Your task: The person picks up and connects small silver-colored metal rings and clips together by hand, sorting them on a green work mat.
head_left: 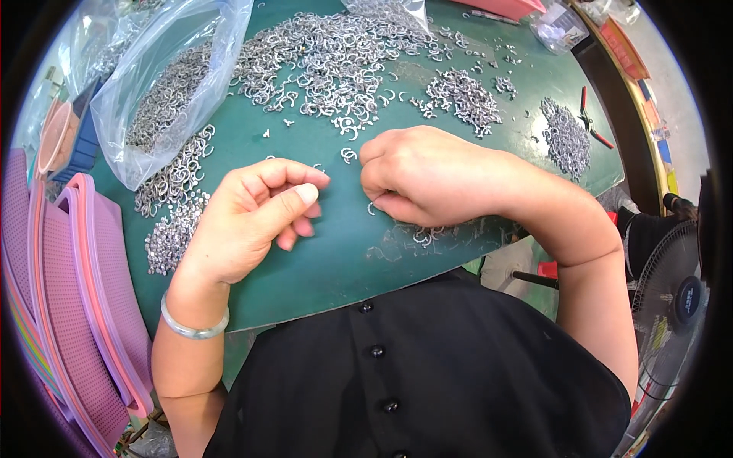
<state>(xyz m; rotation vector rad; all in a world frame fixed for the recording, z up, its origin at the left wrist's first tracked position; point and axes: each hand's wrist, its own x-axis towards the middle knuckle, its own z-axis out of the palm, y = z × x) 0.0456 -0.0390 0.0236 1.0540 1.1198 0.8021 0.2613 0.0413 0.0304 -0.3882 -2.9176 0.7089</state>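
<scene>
My left hand rests on the green table, thumb and forefinger pinched on a small open metal ring. My right hand lies just to its right with fingers curled shut, a small metal ring showing under its fingertips. A few loose rings lie between and behind the hands. A wide heap of silver open rings spreads across the far middle of the table. A smaller pile of metal pieces sits behind my right hand.
A clear plastic bag of rings lies at the far left, more rings spilling below it. Pink and purple trays stack at the left edge. Another ring pile and red-handled pliers lie far right. A fan stands right.
</scene>
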